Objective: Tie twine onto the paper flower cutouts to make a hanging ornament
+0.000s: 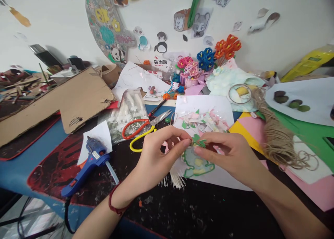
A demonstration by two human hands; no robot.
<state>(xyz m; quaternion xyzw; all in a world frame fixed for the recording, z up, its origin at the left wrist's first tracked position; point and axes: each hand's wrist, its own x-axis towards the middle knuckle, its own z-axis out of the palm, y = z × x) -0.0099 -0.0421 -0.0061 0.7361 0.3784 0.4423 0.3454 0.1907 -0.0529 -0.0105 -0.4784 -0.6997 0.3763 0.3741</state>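
My left hand (163, 155) and my right hand (229, 153) meet above a white paper sheet (224, 181). Both are closed in a pinch on a small green paper cutout (198, 140) with leaf-like points. Fingertips cover part of it. Just below lies a clear plastic piece (193, 159) with a green outline and pale yellow patches, partly behind my right fingers. Paper scraps (200, 119) in pink, white and green are heaped beyond my hands. White tassel-like strands (177, 180) stick out beneath my left hand.
Left of my hands are scissors (148, 126) with red and yellow handles and a blue glue gun (90, 166) with a cord. Cardboard (80, 93) stands behind it. Twine (279, 138) and coloured paper (249, 131) lie to the right. Pipe-cleaner flowers (206, 58) stand at the back.
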